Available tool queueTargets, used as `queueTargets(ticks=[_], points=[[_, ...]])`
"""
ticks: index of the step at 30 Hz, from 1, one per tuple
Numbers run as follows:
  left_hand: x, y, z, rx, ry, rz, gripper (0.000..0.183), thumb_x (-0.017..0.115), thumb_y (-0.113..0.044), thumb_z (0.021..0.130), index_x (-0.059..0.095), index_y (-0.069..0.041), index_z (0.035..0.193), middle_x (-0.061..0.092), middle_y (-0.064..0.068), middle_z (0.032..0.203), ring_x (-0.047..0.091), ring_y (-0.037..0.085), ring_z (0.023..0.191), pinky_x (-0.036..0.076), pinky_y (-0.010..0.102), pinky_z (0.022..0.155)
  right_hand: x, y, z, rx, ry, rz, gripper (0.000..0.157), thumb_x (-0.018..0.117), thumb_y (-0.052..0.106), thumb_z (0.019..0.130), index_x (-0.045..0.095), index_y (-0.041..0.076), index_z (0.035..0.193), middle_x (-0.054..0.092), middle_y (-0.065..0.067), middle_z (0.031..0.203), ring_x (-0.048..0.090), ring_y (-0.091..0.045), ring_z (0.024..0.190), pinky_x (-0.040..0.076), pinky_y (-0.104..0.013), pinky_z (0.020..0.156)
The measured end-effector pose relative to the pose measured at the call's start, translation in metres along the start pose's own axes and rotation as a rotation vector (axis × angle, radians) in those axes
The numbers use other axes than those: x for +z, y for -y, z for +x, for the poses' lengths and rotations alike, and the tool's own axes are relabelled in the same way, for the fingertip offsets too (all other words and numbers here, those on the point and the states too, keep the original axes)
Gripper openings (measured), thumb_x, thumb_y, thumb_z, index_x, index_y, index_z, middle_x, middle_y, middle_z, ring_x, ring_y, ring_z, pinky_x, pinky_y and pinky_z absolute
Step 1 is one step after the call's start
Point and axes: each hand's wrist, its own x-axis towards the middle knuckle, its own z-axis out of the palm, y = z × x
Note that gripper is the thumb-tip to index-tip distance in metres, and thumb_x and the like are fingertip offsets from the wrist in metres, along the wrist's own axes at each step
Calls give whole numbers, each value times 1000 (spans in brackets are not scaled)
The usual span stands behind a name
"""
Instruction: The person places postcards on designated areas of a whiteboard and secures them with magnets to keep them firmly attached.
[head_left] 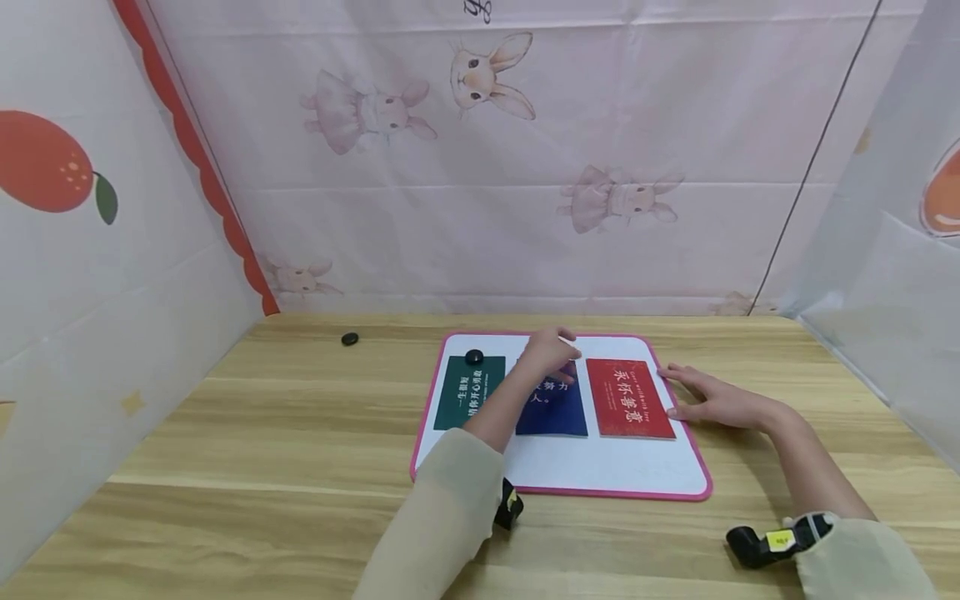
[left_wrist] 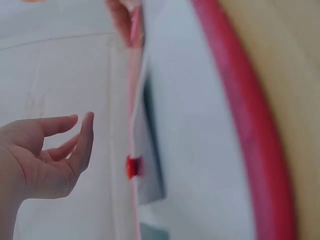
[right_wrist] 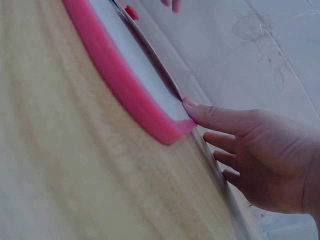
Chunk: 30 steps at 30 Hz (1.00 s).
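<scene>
A white board (head_left: 555,465) with a pink rim lies on the table, bearing a green card (head_left: 453,400), a blue card (head_left: 551,417) and a red card (head_left: 630,400). My left hand (head_left: 546,354) hovers over the blue card's far part, its fingers loosely bent and nothing visible between them. A small red piece (left_wrist: 132,167) shows near that hand in the left wrist view; the hand hides that spot from the head view. On the green card sits a round black piece (head_left: 474,357). At the board's right edge, my right hand (head_left: 723,402) rests with thumb and fingers extended, the thumb touching the rim.
Another black piece (head_left: 349,338) lies on the wooden table (head_left: 300,433), left of the board. A rabbit-printed sheet (head_left: 480,250) hangs behind the table, with further sheets at both sides. Black wrist cameras (head_left: 780,540) sit at both sleeves.
</scene>
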Motion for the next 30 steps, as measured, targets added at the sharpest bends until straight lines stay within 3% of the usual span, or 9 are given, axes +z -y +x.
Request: queueTargets(ticks=[7, 13, 15, 16, 22, 23, 30], points=[[-44, -2, -5, 104, -44, -23, 33, 60, -7, 88, 53, 0, 119, 59, 13, 102, 61, 34, 89, 53, 37, 68, 0, 3, 0, 4, 1, 11, 81, 65, 31, 83, 21, 4, 145, 6, -29, 145, 2, -50, 128, 20, -68, 92], [-80, 5, -9, 147, -145, 27, 34, 59, -9, 88, 53, 2, 120, 58, 15, 105, 61, 33, 89, 54, 32, 64, 0, 2, -1, 10, 0, 16, 82, 66, 31, 83, 21, 4, 145, 6, -29, 145, 3, -50, 128, 22, -68, 92], [-92, 9, -8, 140, -179, 52, 32, 59, -8, 89, 54, 0, 119, 58, 14, 105, 61, 31, 88, 53, 31, 64, 0, 2, -1, 9, -2, 16, 82, 66, 31, 82, 21, 4, 145, 6, -29, 145, 3, -50, 128, 20, -68, 92], [-100, 24, 10, 138, -198, 79, 31, 59, -10, 89, 55, -1, 119, 58, 14, 106, 61, 28, 87, 53, 30, 65, 0, 2, -1, 10, -2, 15, 83, 66, 31, 82, 20, 4, 145, 6, -29, 145, 3, -50, 128, 20, -68, 92], [-140, 47, 19, 81, -301, 169, 30, 59, -19, 90, 56, -6, 117, 57, 11, 106, 59, 26, 89, 52, 32, 69, 0, 2, -2, 9, -1, 16, 82, 66, 31, 82, 21, 4, 145, 6, -29, 145, 4, -50, 128, 20, -68, 92], [-145, 39, 4, 67, -315, 174, 30, 59, -20, 90, 56, -6, 117, 57, 11, 106, 58, 26, 89, 52, 32, 69, 0, 3, -1, 9, -1, 15, 81, 66, 31, 83, 21, 4, 145, 6, -29, 145, 4, -50, 128, 20, -68, 92], [-190, 61, 8, 33, -420, 248, 27, 56, -19, 91, 58, -4, 113, 58, 12, 102, 60, 27, 86, 53, 29, 65, 1, 3, -1, 7, -4, 7, 81, 66, 31, 83, 22, 3, 145, 7, -30, 145, 3, -50, 128, 19, -69, 92]])
